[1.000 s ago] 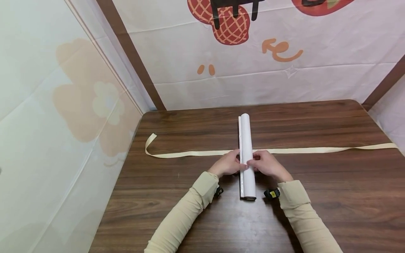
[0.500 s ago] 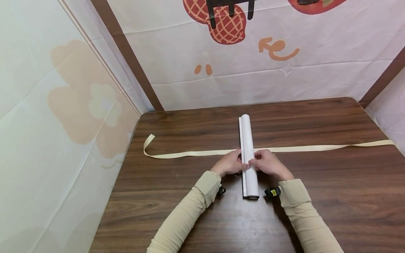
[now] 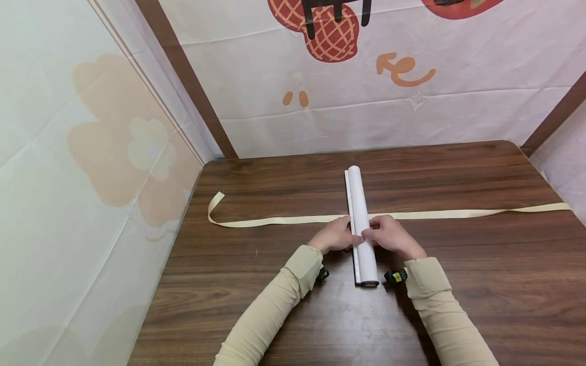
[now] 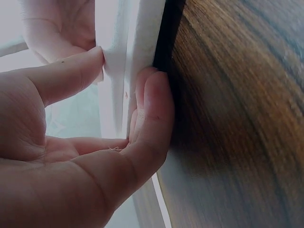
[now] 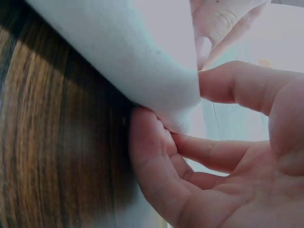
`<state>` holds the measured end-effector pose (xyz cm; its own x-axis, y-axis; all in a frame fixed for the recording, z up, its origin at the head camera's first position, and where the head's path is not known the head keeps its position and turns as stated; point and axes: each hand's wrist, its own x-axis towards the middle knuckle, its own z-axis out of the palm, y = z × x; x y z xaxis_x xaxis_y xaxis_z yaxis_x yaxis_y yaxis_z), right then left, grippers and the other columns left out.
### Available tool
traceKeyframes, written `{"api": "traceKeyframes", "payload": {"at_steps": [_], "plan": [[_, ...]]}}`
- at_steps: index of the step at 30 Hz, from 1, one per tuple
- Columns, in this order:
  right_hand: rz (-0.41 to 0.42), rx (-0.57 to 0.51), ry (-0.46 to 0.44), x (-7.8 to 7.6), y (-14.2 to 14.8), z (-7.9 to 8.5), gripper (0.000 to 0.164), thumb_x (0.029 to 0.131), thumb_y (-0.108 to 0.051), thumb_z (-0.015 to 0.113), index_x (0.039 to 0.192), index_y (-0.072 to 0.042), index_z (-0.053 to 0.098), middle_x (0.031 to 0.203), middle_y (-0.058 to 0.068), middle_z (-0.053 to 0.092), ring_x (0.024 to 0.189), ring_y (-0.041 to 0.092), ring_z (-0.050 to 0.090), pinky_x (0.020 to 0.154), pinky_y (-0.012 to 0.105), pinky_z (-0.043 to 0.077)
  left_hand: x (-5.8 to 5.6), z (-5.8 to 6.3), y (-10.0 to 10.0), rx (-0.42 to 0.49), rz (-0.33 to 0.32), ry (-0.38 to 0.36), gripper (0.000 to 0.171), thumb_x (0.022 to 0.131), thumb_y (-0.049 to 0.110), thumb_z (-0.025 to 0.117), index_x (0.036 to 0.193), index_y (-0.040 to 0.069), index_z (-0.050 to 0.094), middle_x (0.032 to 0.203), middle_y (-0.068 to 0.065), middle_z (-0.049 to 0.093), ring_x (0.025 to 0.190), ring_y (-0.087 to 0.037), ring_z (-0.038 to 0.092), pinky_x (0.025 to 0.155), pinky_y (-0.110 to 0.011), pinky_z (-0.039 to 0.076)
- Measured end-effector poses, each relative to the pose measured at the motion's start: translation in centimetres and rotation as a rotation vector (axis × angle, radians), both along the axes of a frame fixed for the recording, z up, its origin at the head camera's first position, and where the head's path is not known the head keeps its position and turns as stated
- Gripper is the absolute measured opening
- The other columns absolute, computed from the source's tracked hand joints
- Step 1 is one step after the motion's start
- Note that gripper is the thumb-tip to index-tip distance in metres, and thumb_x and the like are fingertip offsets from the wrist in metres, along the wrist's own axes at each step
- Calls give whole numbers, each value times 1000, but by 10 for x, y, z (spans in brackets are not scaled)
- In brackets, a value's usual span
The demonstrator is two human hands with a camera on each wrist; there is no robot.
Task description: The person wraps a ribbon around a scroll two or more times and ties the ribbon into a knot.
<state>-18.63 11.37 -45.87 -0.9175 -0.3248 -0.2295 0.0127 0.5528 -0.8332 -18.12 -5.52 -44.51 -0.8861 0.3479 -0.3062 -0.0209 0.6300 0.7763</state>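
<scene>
A long white roll [image 3: 361,203] with a dark edge along its left side and a dark layer showing at its near end lies front to back on the table, across a cream ribbon [image 3: 284,220]. My left hand [image 3: 334,235] grips its left side near the middle, thumb on top and fingers curled under the edge, as the left wrist view shows. From the right, my right hand [image 3: 391,236] grips it at the same height. In the right wrist view, those fingertips [image 5: 145,126] tuck beneath the white surface. The two thumbs nearly meet on top.
The ribbon stretches nearly the full width of the brown wood-grain table [image 3: 220,305]; its left end curls upward and its right end reaches the table's right edge. Printed white cloth walls [image 3: 284,132] stand behind and to the left.
The near end of the roll has swung slightly to the right, so it now lies a little more slanted. Both hands keep their grip and shift slightly right with it.
</scene>
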Motion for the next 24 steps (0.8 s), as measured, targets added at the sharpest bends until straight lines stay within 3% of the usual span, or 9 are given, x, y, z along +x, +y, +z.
{"api": "traceKeyframes", "payload": {"at_steps": [24], "plan": [[-19, -24, -57, -2, -1, 7, 33, 87, -11, 60, 110, 13, 63, 93, 18, 70, 74, 11, 63, 68, 30, 57, -3, 1, -2, 32, -20, -49, 23, 86, 11, 67, 107, 4, 58, 69, -4, 58, 58, -12, 54, 52, -21, 46]]}}
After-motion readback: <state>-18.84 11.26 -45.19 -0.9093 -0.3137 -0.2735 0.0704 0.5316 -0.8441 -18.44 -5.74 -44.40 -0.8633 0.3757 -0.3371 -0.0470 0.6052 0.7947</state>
